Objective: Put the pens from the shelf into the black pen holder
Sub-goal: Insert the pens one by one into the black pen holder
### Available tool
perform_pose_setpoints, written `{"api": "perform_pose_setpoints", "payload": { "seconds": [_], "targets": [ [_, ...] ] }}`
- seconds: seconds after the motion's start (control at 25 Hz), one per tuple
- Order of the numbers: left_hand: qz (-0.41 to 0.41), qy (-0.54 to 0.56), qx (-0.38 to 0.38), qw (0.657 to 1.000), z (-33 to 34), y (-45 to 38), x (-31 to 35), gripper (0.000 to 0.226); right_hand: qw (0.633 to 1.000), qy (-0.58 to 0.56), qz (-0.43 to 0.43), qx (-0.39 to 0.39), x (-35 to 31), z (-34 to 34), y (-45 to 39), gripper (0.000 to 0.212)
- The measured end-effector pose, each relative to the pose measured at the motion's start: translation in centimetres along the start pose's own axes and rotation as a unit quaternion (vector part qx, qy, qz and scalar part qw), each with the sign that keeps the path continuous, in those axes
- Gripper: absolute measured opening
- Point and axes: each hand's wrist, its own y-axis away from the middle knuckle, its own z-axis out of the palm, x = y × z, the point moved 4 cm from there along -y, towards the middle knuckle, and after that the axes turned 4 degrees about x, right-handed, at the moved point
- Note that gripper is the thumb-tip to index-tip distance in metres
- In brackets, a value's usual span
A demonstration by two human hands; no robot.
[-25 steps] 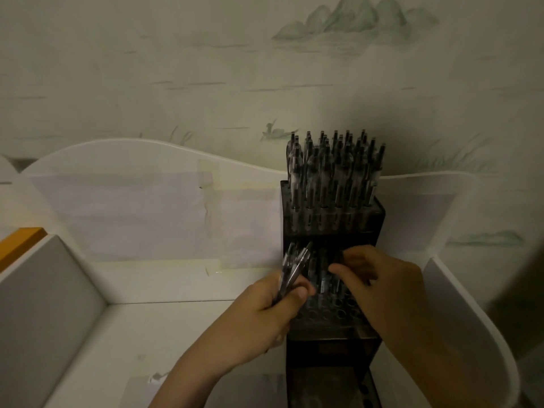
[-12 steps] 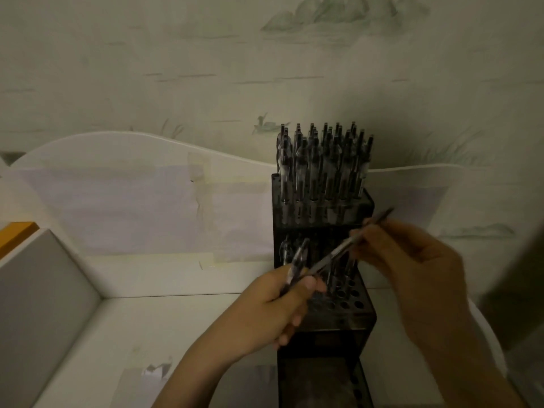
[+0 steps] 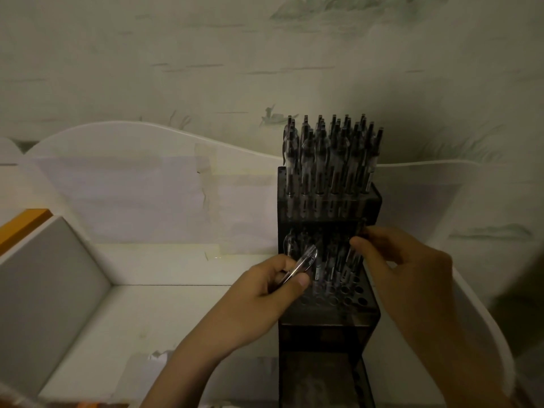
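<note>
The black tiered pen holder (image 3: 363,315) stands on the white shelf (image 3: 164,313). Its top tier is packed with several upright clear pens (image 3: 329,160). The middle tier holds a few pens (image 3: 332,266) at the back, with empty holes in front. My left hand (image 3: 265,301) is shut on a small bunch of clear pens (image 3: 303,265), just left of the middle tier. My right hand (image 3: 403,269) pinches one pen (image 3: 357,240) upright at the right side of the middle tier; most of that pen is hidden by my fingers.
The shelf has a wavy white back panel (image 3: 141,184) and a grey divider (image 3: 50,287) at the left. An orange edge (image 3: 23,225) shows at far left. The shelf's curved right side (image 3: 482,328) is close to my right arm. Patterned wallpaper lies behind.
My right hand drew one pen out of the left hand's bunch, swung it right, then brought it upright down at the middle tier. My left hand stayed put.
</note>
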Motion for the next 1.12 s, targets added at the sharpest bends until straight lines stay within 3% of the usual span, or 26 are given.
{"api": "perform_pose_setpoints", "payload": {
  "seconds": [0.2, 0.32, 0.4, 0.52, 0.6, 0.72, 0.8, 0.88, 1.0, 1.12],
  "targets": [
    [0.001, 0.018, -0.004, 1.0, 0.1, 0.3, 0.0, 0.018, 0.999, 0.008, 0.005, -0.035, 0.2, 0.7, -0.1, 0.015],
    [-0.012, 0.026, -0.006, 1.0, 0.2, 0.2, -0.2, 0.02, 0.991, 0.043, 0.066, -0.107, 1.5, 1.7, 0.7, 0.015],
    [-0.021, 0.024, -0.011, 0.999, 0.3, 0.2, -0.3, 0.023, 0.989, 0.055, 0.089, -0.101, 1.9, 1.5, 1.2, 0.021],
    [-0.01, 0.014, -0.018, 1.0, 0.8, 0.4, 0.0, 0.024, 0.998, 0.048, 0.019, -0.034, 0.6, 0.3, 1.8, 0.03],
    [0.005, 0.015, -0.025, 1.0, 1.3, 0.4, 0.6, 0.025, 0.999, 0.0, -0.019, -0.037, -0.8, 0.0, 2.7, 0.025],
    [0.029, 0.006, -0.048, 0.998, 2.3, 0.4, 1.4, 0.025, 0.98, -0.14, 0.084, -0.111, -1.4, 0.9, 3.6, 0.012],
    [0.026, 0.013, -0.044, 0.999, 2.6, 0.3, 1.5, 0.021, 0.953, -0.224, 0.186, -0.086, -0.8, 0.8, 3.3, 0.008],
    [0.034, -0.01, -0.006, 0.999, 2.0, 0.3, 1.5, 0.018, 0.928, -0.288, 0.233, -0.041, -0.8, -0.4, 2.1, 0.01],
    [0.08, -0.14, 0.083, 0.983, 0.1, 1.1, 2.1, 0.023, 0.944, -0.278, 0.177, 0.036, -1.3, -3.3, -0.1, 0.009],
    [0.106, -0.289, 0.13, 0.943, -0.8, 2.5, 3.3, 0.038, 0.991, -0.123, 0.048, 0.032, -1.8, -4.2, -0.9, 0.011]
  ]
}}
